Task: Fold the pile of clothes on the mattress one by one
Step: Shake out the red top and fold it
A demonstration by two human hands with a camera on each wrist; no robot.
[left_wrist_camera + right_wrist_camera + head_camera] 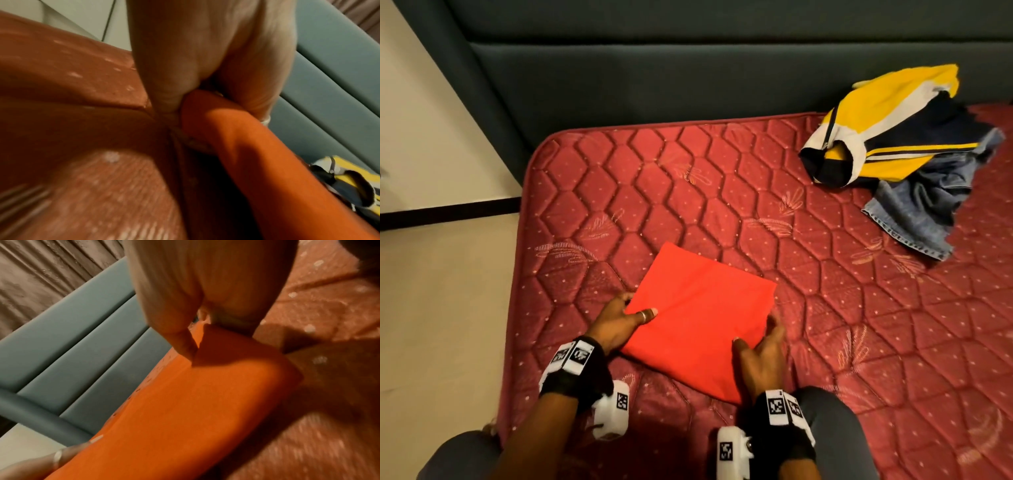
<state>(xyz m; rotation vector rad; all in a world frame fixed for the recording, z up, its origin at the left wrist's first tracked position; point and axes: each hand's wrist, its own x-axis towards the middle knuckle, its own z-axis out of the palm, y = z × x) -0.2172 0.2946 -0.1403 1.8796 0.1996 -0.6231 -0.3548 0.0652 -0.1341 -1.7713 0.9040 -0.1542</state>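
Wrist cameras strapped on both forearms, lowest in the head view. Left hand at the left edge of the folded red garment: thumb on top, fingers tucked under the edge, a closed grip on the cloth (the left wrist view shows the fabric squeezed between thumb and fingers). Right hand at the near right edge: thumb on top, fingers running down along the edge; the right wrist view shows the thumb pressing the cloth, but whether the fingers reach beneath it I cannot tell for certain, so a pinch, probably.

Garment lies as a flat, squarish packet on the red quilted mattress, near the front left corner. Unfolded pile, a yellow-and-navy jacket over blue jeans, sits well apart at the far right by the dark headboard.

Risks, as judged:
- Lifting by two edges only, the packet could sag in the middle and the layers slide open.
- An uneven pull from one hand would skew the square.
- The mattress edge is near on the left; a careless shift could drop the packet to the floor.
- The quilted surface may drag the bottom layer if slid.
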